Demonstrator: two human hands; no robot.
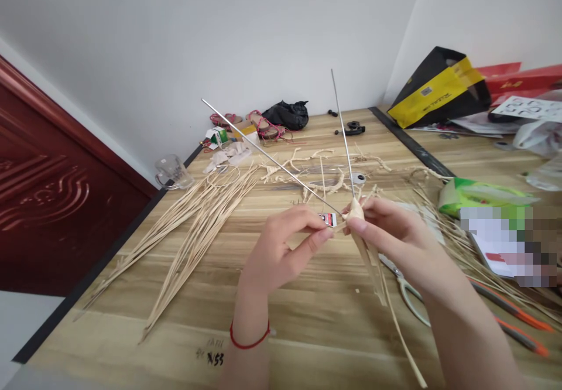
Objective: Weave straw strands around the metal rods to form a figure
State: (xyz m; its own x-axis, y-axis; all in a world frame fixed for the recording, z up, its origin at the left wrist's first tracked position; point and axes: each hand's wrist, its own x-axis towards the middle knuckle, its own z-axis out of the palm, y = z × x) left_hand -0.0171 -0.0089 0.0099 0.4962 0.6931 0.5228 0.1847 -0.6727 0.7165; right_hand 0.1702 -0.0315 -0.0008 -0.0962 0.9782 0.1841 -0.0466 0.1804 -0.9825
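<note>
- Wood-grained tabletop (211,296) spread below, black-edged.
- My right hand (395,226) gripped a pale, flat-stranded bundle (367,264) above it, slim metal rods (272,157) splaying upward, tips well apart.
- My left hand (281,246) pinched a thin strand (339,229) beside it.

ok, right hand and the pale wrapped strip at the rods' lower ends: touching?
Touching: the head view shows the right hand pinching the pale wrapped strip, thumb lying against it.
</note>
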